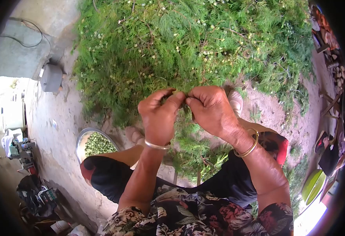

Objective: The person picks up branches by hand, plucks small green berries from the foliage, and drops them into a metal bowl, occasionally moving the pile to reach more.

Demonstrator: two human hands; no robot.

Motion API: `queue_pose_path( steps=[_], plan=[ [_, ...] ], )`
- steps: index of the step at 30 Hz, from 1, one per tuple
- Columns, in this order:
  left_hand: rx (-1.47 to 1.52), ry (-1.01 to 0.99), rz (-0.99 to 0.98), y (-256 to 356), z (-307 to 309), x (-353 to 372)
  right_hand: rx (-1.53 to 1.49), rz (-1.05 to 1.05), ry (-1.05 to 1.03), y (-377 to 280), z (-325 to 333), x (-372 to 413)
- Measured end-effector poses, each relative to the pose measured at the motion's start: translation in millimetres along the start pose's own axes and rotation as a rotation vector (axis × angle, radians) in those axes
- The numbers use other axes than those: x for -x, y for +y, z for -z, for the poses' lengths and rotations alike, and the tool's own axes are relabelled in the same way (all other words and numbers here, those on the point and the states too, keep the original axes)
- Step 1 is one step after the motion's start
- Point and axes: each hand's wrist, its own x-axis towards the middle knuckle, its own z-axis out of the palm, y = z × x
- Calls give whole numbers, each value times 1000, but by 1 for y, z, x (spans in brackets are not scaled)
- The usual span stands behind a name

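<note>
Pinching a green sprig (184, 101) with left hand (158, 118) and right hand (211, 110), both grips pressing fingertip to fingertip, midway above the heaped greenery (188, 43); sitting with the metal bowl (80, 137) nearer the left hand.

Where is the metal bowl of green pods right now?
In the head view, the metal bowl sits on the dirt ground at lower left, just beyond the person's left knee, left of the left hand and by the green plants.
</note>
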Motion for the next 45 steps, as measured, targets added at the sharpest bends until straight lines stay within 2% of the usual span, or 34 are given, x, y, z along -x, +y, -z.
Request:
queue_pose_path(
  steps=[1, 2, 4, 6, 7, 9, 10, 11, 13, 15, 17, 19, 20, 21, 23, 25, 26, 27, 29, 31, 33, 35, 37, 39, 43, 45],
  plan=[
    [93, -2, 211, 3, 2, -1, -5, -4, -5, 0, -1, 2],
    [66, 145, 274, 1, 7, -9, -12, -4, 1, -2, -1, 5],
    [327, 425, 375, -18, 40, -40, -26, 1, -4, -3, 1, 9],
    [523, 300, 408, -41, 94, -57, 42, 40, -92, -1, 5, 14],
    [517, 306, 415, -39, 114, -56, 35, 34, -98, 1, 4, 17],
    [549, 174, 409, -34, 153, -52, 518, 58, -538, 4, -2, 23],
    [540, 185, 413, -33, 177, -49, 503, 119, -663, 11, -6, 32],
    [596, 187, 434, -33, 204, -45, 493, 123, -673, 9, -10, 35],
    [656, 204, 445, -36, 261, -32, 471, 119, -948, 5, -15, 38],
    [476, 358, 434, -40, 312, -14, 474, 135, -969, 8, -20, 41],
    [249, 605, 404, -40, 339, 9, 475, 173, -897, 15, -21, 41],
    [-36, 607, 446, -63, 385, 32, 536, 183, -861, 17, -20, 39],
    [-146, 586, 490, -67, 395, 43, 600, 188, -812, 19, -19, 37],
    [-422, 754, 649, -68, 393, 48, 598, 187, -818, 20, -18, 36],
    [-625, 674, 565, -109, 446, 64, 675, 185, -768, 22, -15, 32],
    [-548, 723, 628, -113, 450, 68, 697, 176, -780, 21, -15, 29],
    [-691, 661, 628, -128, 474, 69, 714, 172, -790, 21, -15, 28],
    [-833, 595, 622, -129, 473, 64, 717, 166, -787, 23, -18, 29],
    [-746, 632, 645, -120, 451, 39, 804, 135, -803, 29, -24, 34],
    [-526, 273, 731, -93, 409, 2, 850, 146, -830, 27, -28, 35],
    [-640, -7, 588, -81, 352, -35, 893, 153, -857, 25, -31, 37],
    [-934, -315, 374, -89, 308, -68, 882, 165, -827, 21, -31, 39],
    [-988, -541, 185, -115, 260, -94, 930, 168, -812, 17, -31, 40],
    [-1262, -687, -40, -142, 197, -106, 978, 171, -795, 11, -29, 40],
    [-1383, -863, 22, -210, 81, -106, 1052, 156, -771, 5, -23, 40],
    [-1316, -922, 22, -236, 45, -116, 1017, 154, -801, 3, -18, 36]
  ],
)
